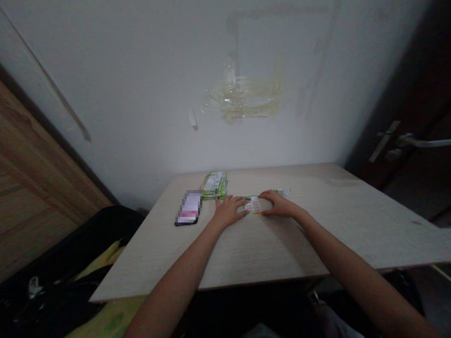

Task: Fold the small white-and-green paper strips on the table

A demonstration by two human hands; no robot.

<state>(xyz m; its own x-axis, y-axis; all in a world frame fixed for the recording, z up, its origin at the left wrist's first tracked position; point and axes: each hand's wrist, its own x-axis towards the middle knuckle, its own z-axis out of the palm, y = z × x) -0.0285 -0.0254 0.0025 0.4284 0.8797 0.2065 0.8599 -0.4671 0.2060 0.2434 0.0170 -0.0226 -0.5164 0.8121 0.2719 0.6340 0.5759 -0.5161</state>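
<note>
A flat printed packet point(254, 205), white with green and yellow parts, lies on the table between my two hands. My left hand point(229, 210) rests palm down with its fingers spread, the tips at the packet's left end. At the packet's right end, my right hand point(278, 205) is curved, with thumb and fingertips on its near and far edges. Another printed strip or packet point(283, 192) shows partly behind my right hand. Beyond my left hand lies a stack of similar green and white packets point(214, 183).
A phone point(189, 208) with a lit, blurred screen lies left of the stack. The pale wooden table point(352, 211) meets a wall point(148, 94) at its back. A dark door with a handle point(426, 142) is at right, and a black bag point(105, 225) at left.
</note>
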